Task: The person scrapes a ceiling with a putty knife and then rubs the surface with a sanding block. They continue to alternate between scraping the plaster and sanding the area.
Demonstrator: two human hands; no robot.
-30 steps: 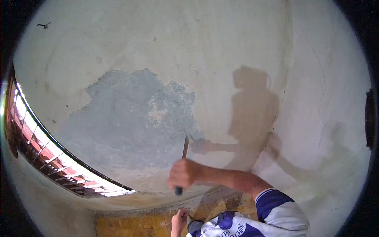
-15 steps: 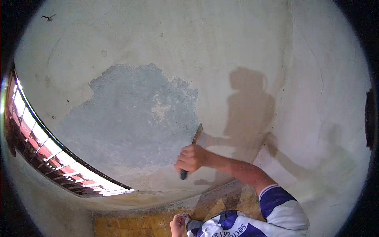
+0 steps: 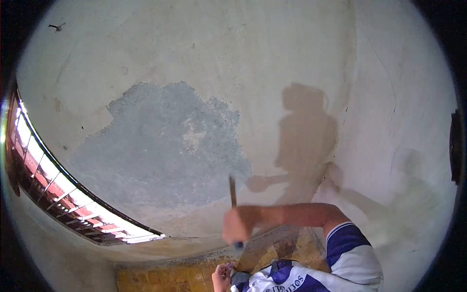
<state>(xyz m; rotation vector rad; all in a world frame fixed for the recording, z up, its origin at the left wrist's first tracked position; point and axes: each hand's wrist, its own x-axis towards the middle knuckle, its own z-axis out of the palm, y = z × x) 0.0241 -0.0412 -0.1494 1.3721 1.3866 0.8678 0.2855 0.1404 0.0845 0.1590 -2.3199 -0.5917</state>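
Observation:
My right hand (image 3: 237,226) is closed around the dark handle of a scraper (image 3: 233,191), a little blurred by motion. The narrow brownish blade points up and overlaps the lower right part of the grey bare patch (image 3: 160,141) on the wall. The butt of the handle sticks out below my fist. Around the patch runs a ragged edge of pale paint, and a lighter spot shows inside it. Low in the view, my left hand (image 3: 222,277) is held near my body with its fingers curled; what they hold, if anything, is hidden.
A barred window (image 3: 73,202) curves along the left side. Pale wall (image 3: 233,44) surrounds the patch and meets another wall (image 3: 394,97) at a corner on the right. My shadow (image 3: 306,131) falls on the wall. Yellowish floor tiles (image 3: 165,278) lie below.
My right hand has moved down and slightly right with the scraper, away from the patch's right edge. The blade has turned from leaning right to nearly upright. My left hand has barely moved.

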